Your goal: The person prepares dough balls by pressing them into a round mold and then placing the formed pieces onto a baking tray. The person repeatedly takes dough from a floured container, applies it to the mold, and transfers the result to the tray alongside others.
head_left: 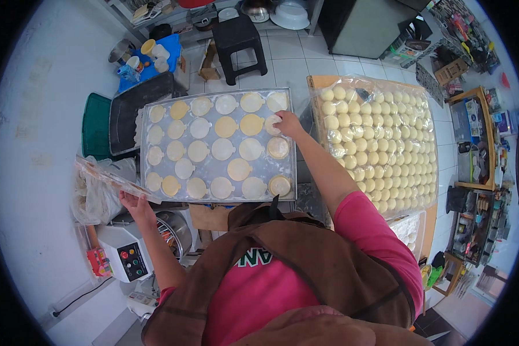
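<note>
Your arms reach out, spread wide.
Your right hand [288, 124] pinches a pale disc [271, 126] at the tray [211, 169]'s right side, whether lifted is unclear; your left hand [138, 209] grips a tilted board [116, 180].

A pale disc [270, 126] is partly covered by the right hand [287, 124], and the metal bowl [182, 229] by the left forearm [161, 255]. The grey cabinet [360, 32] is cut by the upper edge.
</note>
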`<action>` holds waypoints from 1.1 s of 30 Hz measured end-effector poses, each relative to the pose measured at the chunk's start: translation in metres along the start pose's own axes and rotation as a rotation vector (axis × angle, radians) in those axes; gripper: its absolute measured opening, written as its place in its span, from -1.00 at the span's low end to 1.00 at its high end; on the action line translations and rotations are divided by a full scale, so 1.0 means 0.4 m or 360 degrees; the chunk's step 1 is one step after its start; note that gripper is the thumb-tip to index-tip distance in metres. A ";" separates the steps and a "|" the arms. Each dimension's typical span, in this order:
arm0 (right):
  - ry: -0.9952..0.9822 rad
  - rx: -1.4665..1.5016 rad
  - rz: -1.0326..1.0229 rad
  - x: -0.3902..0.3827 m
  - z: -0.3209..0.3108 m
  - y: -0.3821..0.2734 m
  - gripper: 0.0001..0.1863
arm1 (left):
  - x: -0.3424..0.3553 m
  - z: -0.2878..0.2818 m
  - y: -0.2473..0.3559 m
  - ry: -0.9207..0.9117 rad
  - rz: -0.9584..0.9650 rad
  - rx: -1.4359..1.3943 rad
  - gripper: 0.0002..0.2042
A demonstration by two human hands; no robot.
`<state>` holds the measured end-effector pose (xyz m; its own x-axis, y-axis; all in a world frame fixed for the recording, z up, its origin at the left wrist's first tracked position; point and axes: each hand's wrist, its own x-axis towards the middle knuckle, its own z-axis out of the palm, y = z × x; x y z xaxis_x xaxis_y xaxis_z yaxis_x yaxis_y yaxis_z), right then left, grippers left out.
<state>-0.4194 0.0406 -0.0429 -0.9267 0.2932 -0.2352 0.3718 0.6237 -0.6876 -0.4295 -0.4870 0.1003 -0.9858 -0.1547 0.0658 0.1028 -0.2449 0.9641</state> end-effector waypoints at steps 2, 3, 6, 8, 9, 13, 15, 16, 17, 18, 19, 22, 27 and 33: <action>0.0057 -0.0205 -0.0030 -0.028 -0.023 -0.035 -0.49 | 0.002 -0.010 -0.008 -0.0030 0.0004 0.0004 -0.21; 0.0108 -0.0408 -0.0063 -0.044 -0.029 -0.050 -0.49 | 0.002 -0.017 -0.012 -0.0056 0.0010 0.0012 -0.21; 0.0055 -0.0360 0.0009 -0.103 -0.024 -0.079 -0.32 | -0.003 -0.009 -0.016 -0.0040 0.0031 0.0048 -0.20; 0.0166 -0.0687 -0.0238 -0.144 0.013 -0.078 -0.23 | 0.003 -0.021 -0.026 -0.0037 0.0030 0.0061 -0.20; 0.0267 -0.1014 -0.0486 -0.156 0.031 -0.074 -0.13 | 0.004 -0.030 -0.031 -0.0027 0.0026 0.0078 -0.19; -0.0158 -0.1013 -0.0293 -0.169 0.043 -0.087 -0.05 | 0.002 -0.026 -0.029 -0.0091 0.0023 0.0133 -0.18; -0.0126 -0.0946 -0.0310 -0.174 0.038 -0.083 -0.06 | 0.012 -0.018 -0.029 -0.0129 0.0058 0.0224 -0.18; -0.0102 -0.0935 -0.0254 -0.186 0.027 -0.081 -0.06 | 0.022 0.003 -0.029 -0.0151 0.0052 0.0271 -0.18; 0.0107 -0.0855 -0.0314 -0.201 0.001 -0.085 -0.07 | 0.031 0.038 -0.026 -0.0227 0.0033 0.0262 -0.18; 0.0325 -0.0783 -0.0360 -0.221 -0.029 -0.083 -0.08 | 0.034 0.079 -0.025 -0.0236 0.0020 0.0387 -0.17; 0.0386 -0.0777 -0.0252 -0.251 -0.068 -0.076 -0.08 | 0.039 0.136 -0.019 -0.0276 0.0013 0.0509 -0.16; 0.0887 -0.0499 -0.0182 -0.383 -0.180 -0.005 -0.17 | 0.040 0.265 -0.044 -0.0681 0.0099 0.0673 -0.11; 0.1738 -0.0012 0.0500 -0.771 -0.350 0.290 -0.34 | -0.107 0.554 -0.135 -0.1584 0.0483 0.1010 -0.04; 0.2057 -0.0333 0.1486 -1.402 -0.368 0.666 -0.57 | -0.610 0.878 -0.205 -0.2926 0.0613 0.0942 -0.13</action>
<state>0.2074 0.1490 0.0068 0.2420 0.9272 0.2859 0.8540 -0.0637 -0.5164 -0.2442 -0.0929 0.0957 0.1120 0.9934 0.0237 0.6430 -0.0906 0.7605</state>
